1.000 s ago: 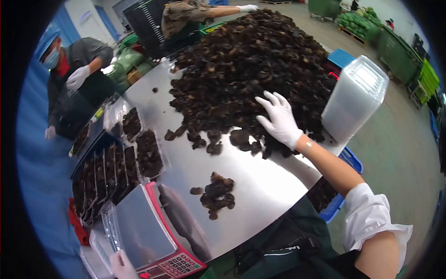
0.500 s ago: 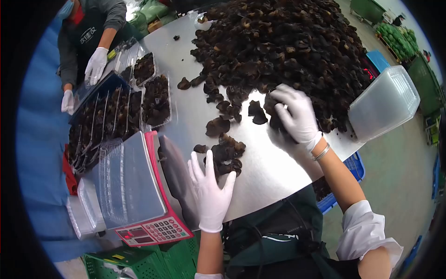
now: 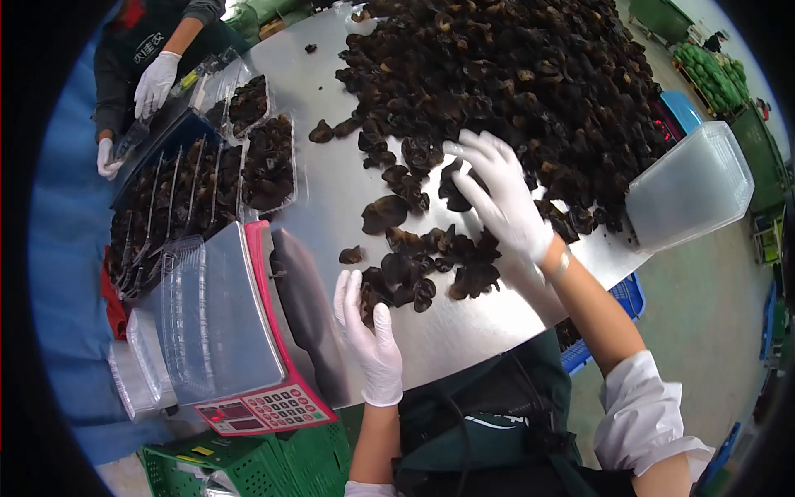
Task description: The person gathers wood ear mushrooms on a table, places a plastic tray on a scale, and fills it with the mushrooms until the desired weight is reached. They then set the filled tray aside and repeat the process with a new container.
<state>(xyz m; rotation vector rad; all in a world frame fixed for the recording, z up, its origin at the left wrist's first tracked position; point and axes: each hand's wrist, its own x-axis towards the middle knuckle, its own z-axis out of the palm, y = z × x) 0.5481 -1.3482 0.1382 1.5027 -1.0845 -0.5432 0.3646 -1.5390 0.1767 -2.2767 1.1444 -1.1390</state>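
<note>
Here the right hand [image 3: 501, 199], in a white glove, lies palm down on the near edge of the big heap [image 3: 513, 74] of dark mushrooms. Its fingers are spread wide and grip nothing that shows. The left hand [image 3: 370, 335], gloved too, stands on its edge with the fingers loosely apart, touching the small pile [image 3: 422, 269] that lies on the bare steel counter [image 3: 472, 331] between the two hands.

The pile sits near the counter's front edge, so a broad sweep toward the body could well push pieces over it. The spread fingers might also let thin ones slip through. The right forearm passes close to the stack of clear trays [image 3: 691, 186], which juts over the counter's side and looks easy to knock.

The mushrooms are dark brown to black, thin, curled and ruffled, with a slight sheen. They lie loose, and single pieces are scattered about.

To the left is a scale [image 3: 277, 406] with a clear tray [image 3: 186, 306] on it. Beyond it are filled trays [image 3: 265, 161] and a co-worker's gloved hand [image 3: 155, 79].
</note>
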